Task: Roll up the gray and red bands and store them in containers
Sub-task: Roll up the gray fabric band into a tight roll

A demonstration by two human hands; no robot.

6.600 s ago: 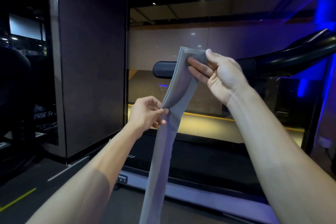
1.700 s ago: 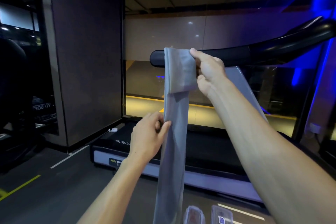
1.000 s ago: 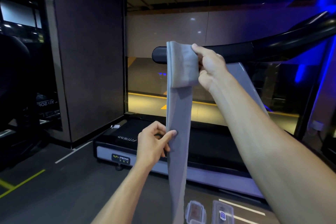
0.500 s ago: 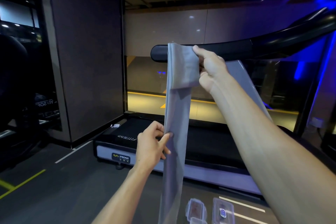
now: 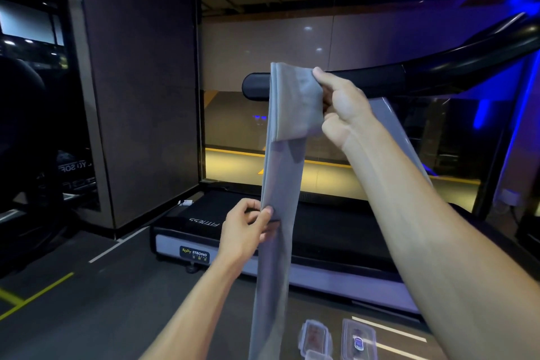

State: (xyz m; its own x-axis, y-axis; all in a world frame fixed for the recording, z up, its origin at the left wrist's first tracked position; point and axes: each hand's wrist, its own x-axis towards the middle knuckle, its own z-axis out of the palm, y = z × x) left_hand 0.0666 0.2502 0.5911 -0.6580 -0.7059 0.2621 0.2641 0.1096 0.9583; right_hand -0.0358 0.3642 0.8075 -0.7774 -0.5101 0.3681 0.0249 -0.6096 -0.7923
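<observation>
Right hand: your right hand (image 5: 343,108) is raised in front of you and pinches the folded top of the gray band (image 5: 280,181), thumb on the upper edge, fingers curled behind.
Left hand: your left hand (image 5: 245,228) is lower and pinches the left edge of the band between thumb and fingers.
Gray band: it hangs almost straight down between your two hands and goes out of view at the bottom; the top part is folded over in a flat wrap.
Containers: two clear containers (image 5: 315,337) lie on the floor (image 5: 87,301), just right of the hanging band.
Behind: a treadmill (image 5: 321,231) stands in front of you.
</observation>
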